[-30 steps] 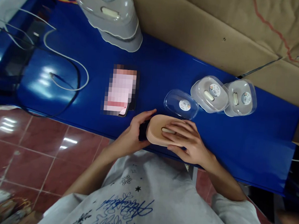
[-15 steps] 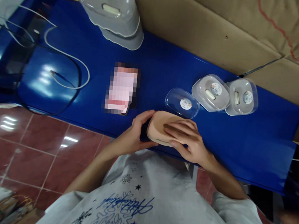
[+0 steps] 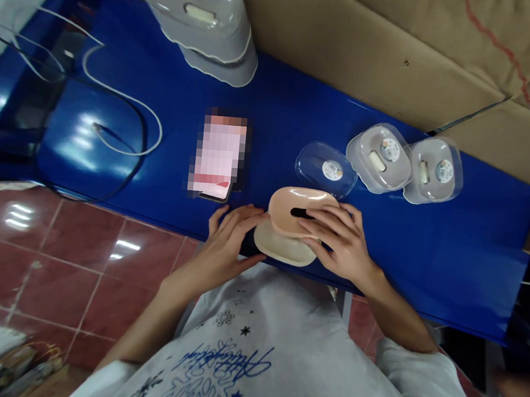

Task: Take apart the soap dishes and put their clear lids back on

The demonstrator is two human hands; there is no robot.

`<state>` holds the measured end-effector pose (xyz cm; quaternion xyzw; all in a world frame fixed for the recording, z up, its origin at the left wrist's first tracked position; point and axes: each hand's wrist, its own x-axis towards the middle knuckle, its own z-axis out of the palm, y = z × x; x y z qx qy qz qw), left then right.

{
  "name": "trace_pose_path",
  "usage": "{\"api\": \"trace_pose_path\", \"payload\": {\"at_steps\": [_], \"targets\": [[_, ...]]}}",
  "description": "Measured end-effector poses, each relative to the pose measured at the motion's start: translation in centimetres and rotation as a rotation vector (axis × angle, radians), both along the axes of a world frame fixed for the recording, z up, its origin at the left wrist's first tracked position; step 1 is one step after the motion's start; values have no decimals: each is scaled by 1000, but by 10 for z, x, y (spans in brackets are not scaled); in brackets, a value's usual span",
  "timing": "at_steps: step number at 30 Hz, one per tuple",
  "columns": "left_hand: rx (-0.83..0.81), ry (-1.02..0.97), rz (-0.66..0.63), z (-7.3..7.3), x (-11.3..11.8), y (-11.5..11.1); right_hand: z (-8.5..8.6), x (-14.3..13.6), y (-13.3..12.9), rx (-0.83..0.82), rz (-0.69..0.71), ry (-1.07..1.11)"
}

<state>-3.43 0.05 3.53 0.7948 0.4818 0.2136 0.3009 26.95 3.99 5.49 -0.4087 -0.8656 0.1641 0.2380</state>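
Note:
A peach plastic box cover (image 3: 282,215) with a dark oval slot is tilted above a cream oval base tray (image 3: 270,245). My right hand (image 3: 342,238) is closed on the cover's right side, fingers over the top near the slot and thumb under the front edge. At the left end, my left hand (image 3: 234,236) spans the cream tray, its thumb at the tray's front edge and its fingertips by the cover. A clear lid (image 3: 311,159) with a round sticker lies just beyond them on the blue table (image 3: 271,113).
Two clear-lidded boxes (image 3: 380,162) (image 3: 432,175) stand at the back right. Stacked grey boxes (image 3: 222,42) are at the back left. A phone (image 3: 220,158) with a blurred screen lies left of my hands. Cables (image 3: 155,125) loop farther left, and cardboard boxes (image 3: 349,58) line the back.
The peach cover has lifted and tilted off the cream tray, showing its slot and the tray below. My left hand has slid left and lower, away from the cover's side.

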Motion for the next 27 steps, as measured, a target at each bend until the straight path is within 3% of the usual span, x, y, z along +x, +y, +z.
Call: {"api": "trace_pose_path", "payload": {"at_steps": [4,8,12,15,18,21,27], "targets": [[40,47,-71,0,6,-4,-9,-1,5,56,-121,-65],[88,20,-45,-5,13,-3,-10,0,6,42,-150,-142],[70,-59,21,-4,15,3,-2,-4,-6,109,100,-92],[-1,-225,80,0,19,4,1,-8,-14,148,244,-94],[-136,-549,222,0,27,0,1,-9,-18,131,252,-91],[-402,-879,370,1,35,-3,4,-7,-20,115,271,-4],[-879,-1119,465,17,35,0,18,-11,-17,331,338,33]]}}
